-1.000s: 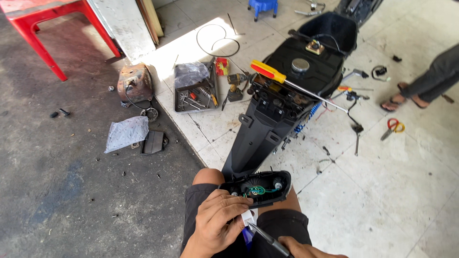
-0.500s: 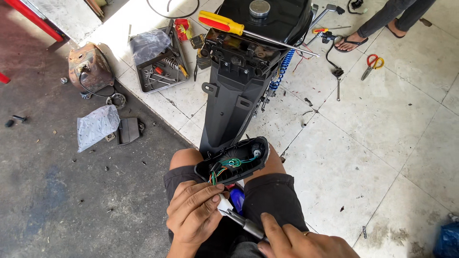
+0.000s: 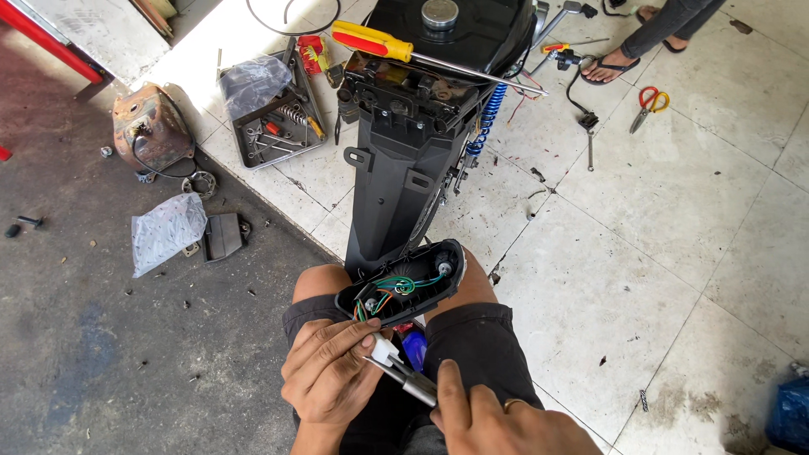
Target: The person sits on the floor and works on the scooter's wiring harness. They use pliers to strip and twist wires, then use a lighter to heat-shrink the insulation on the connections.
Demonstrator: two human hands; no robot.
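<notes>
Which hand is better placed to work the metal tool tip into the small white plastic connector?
Right, probably. The right hand grips the slim metal tool, whose tip meets the small white plastic connector. The left hand pinches that connector, steadying it below the black tail-light housing.

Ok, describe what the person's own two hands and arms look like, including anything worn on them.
Both hands are bare, with no gloves. The left hand shows no ring, watch or sleeve, and its forearm is uncovered to the frame edge. The right hand wears a thin pale ring on one finger; its arm is out of view.
</notes>
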